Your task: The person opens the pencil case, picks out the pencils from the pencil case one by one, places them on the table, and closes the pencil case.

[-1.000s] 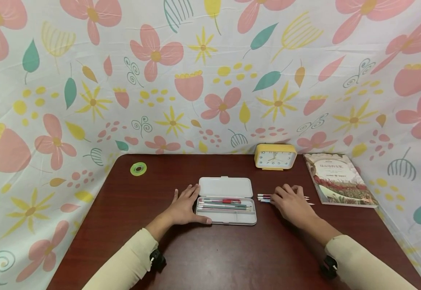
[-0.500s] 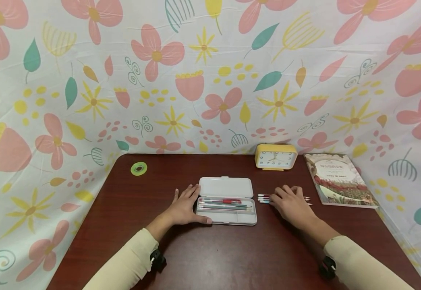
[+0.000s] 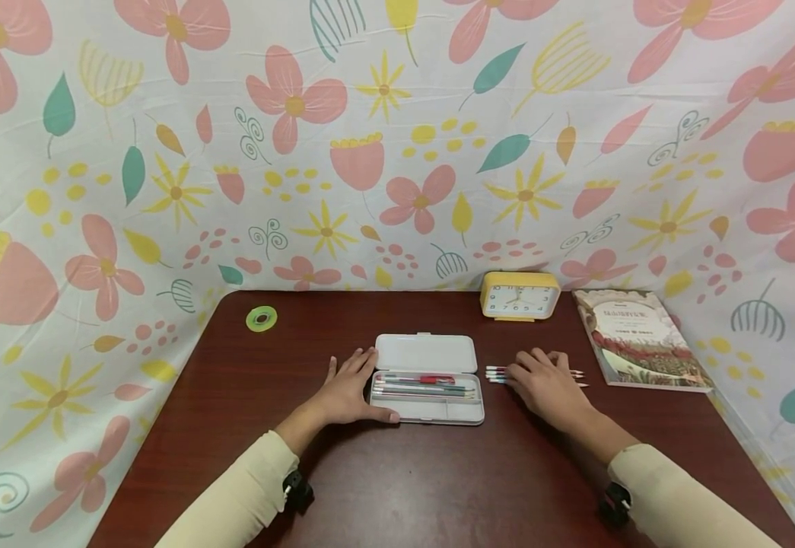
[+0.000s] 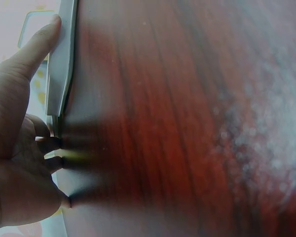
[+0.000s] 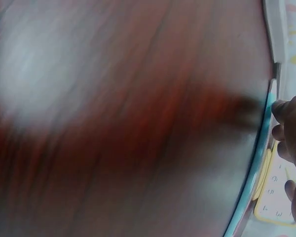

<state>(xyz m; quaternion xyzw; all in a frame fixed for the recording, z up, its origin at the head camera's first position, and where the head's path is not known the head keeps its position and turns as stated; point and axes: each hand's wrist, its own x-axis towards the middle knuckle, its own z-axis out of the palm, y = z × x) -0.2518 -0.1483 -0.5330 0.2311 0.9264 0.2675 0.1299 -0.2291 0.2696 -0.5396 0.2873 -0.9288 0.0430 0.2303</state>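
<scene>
Pencils (image 3: 497, 377) at three o'clock from the case (image 3: 414, 409) seem best squared level in the right hand's (image 3: 546, 387) pinching grip, the unclenched left hand (image 3: 345, 393) bracing the case.

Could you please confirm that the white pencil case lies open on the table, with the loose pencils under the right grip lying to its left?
Not quite: the side is wrong. The head view shows the loose pencils under the right grip lying to the right of the open white pencil case, between it and the book.
</scene>
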